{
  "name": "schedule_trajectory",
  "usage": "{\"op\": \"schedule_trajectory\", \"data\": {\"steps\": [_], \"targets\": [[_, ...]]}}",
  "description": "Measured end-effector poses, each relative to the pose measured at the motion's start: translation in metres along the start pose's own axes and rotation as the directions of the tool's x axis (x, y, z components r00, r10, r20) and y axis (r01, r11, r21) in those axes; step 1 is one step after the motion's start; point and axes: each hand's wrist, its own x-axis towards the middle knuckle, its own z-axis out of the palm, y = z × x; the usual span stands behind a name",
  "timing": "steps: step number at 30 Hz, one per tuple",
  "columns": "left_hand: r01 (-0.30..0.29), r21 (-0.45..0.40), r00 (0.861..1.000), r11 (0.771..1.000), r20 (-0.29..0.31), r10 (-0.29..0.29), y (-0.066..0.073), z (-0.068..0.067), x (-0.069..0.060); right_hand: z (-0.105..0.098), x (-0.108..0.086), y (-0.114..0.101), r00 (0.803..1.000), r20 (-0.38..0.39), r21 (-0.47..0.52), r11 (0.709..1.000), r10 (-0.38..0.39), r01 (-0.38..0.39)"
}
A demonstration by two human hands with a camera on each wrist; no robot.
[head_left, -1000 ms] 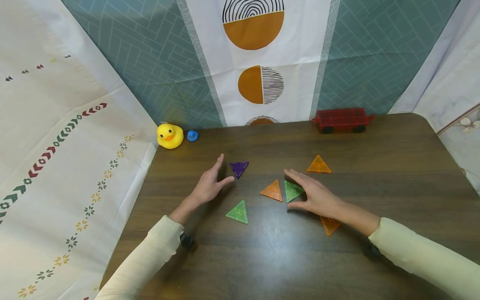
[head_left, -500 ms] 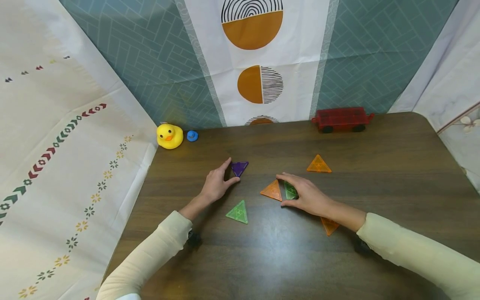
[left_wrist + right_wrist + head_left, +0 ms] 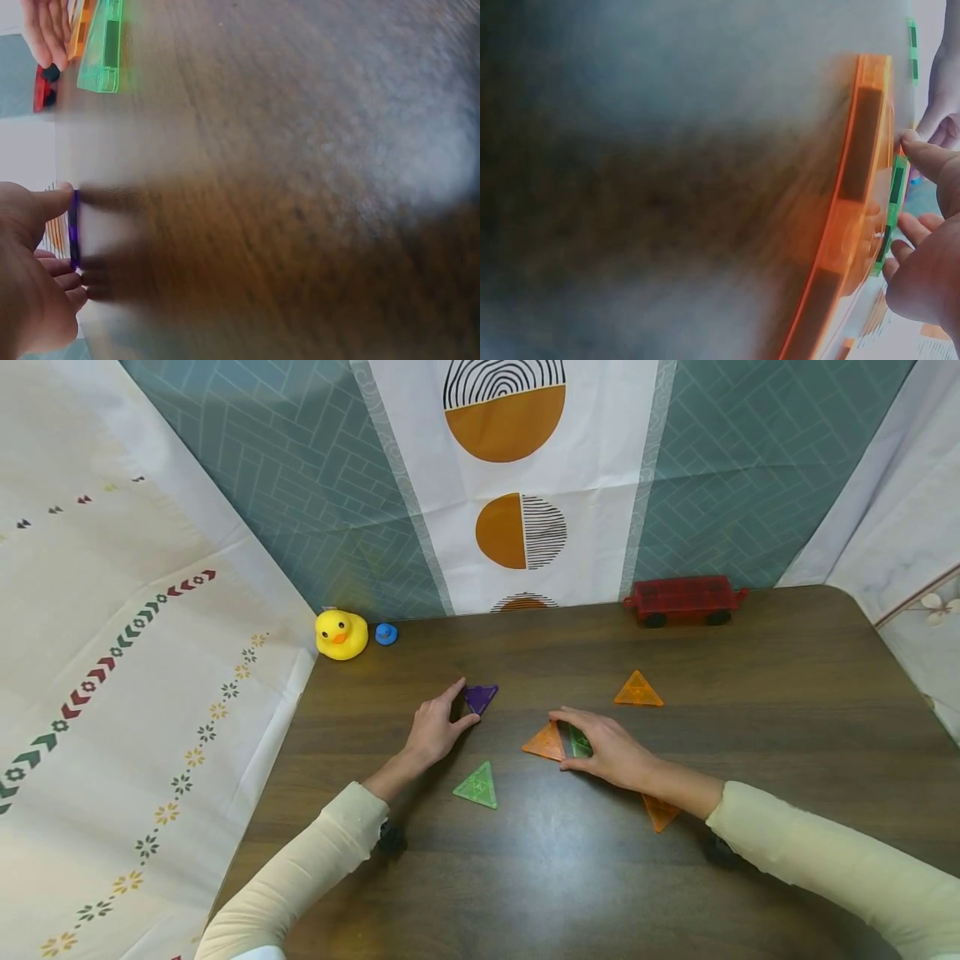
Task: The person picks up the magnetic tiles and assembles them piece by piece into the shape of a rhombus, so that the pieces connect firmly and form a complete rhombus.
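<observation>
Flat on the brown table (image 3: 465, 893) lay six translucent triangles: one purple, two green and three orange. The left hand (image 3: 433, 731) pinched the one purple triangle (image 3: 480, 698) at its left side, thumb at the near corner and fingers at the far left one; the left wrist view showed that tile's edge spanned between them. The right hand (image 3: 615, 752) pinched the middle orange triangle (image 3: 543, 743), its thumb and a finger set apart at the two right-hand corners; how firmly they pressed could not be told. Within that hand's span, just beside the orange tile, lay the first green triangle (image 3: 579, 742), partly covered by the hand. The second green triangle (image 3: 477, 787) lay between the two arms, nearer the wearer and well apart from both hands. Of the other two orange pieces, the far orange triangle (image 3: 638, 690) lay beyond the right hand, and the near orange triangle (image 3: 660, 812) was partly hidden under the right wrist. Along the back edge stood two ducks, one larger yellow duck (image 3: 342, 635) and one small blue duck (image 3: 386, 634), at the left, and one red wagon (image 3: 684, 598), two black wheels showing, at the right.
</observation>
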Motion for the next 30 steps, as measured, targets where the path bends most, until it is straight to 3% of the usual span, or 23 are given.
{"op": "schedule_trajectory", "data": {"steps": [14, 30], "targets": [[-0.048, 0.015, 0.999, 0.999, -0.004, 0.048, 0.001, -0.005, 0.003, -0.001, 0.004, -0.002, 1.000, 0.027, -0.010, 1.000, 0.011, -0.011], [-0.055, 0.024, 0.990, 0.998, 0.132, 0.051, -0.001, -0.018, 0.017, 0.004, 0.008, -0.002, 1.000, 0.021, -0.018, 1.000, -0.015, 0.016]]}}
